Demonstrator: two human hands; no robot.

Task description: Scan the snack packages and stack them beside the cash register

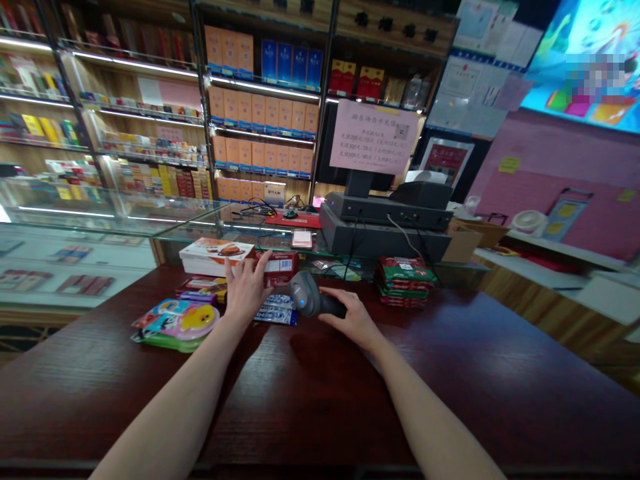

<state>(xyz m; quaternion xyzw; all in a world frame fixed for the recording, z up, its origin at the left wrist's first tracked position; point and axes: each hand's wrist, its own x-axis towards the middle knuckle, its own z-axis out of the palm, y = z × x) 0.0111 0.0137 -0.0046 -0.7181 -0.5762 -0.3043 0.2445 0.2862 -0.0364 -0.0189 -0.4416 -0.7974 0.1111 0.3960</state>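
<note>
My right hand (353,319) is wrapped round the handle of a dark barcode scanner (305,293), whose head points left and shows a small blue light. My left hand (246,288) has its fingers spread over a group of packaged goods; whether it touches any of them I cannot tell. Around it are a white and orange box (215,252), a dark red box (285,267) with a barcode label, and a blue-and-white packet (277,312). Left of the hand lies a colourful blister pack (180,323) with a yellow figure, partly behind my forearm.
A stack of red and green packets (405,280) stands on the dark wooden counter (310,413) at the right. Behind it is a grey cash register (385,227) with a paper notice on its screen. A glass display case (100,213) runs along the left.
</note>
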